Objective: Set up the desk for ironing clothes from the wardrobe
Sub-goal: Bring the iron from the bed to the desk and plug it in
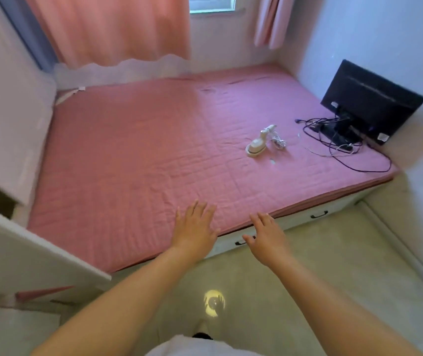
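Observation:
A wide platform covered by a pink quilted mat [133,160] fills the middle of the view. A small white handheld iron [256,146] lies on the mat at the right, its white cord [278,142] coiled beside it. My left hand [196,229] is spread flat, palm down, over the mat's front edge. To its right, my right hand [265,236] hovers with fingers apart just off that edge, above the white drawer front. Both hands hold nothing.
A black monitor [371,101] leans against the right wall with tangled black cables [344,142] in front of it. A white open door or panel [33,247] juts in at the left. Pink curtains [112,29] hang at the back. Beige floor [308,265] lies below.

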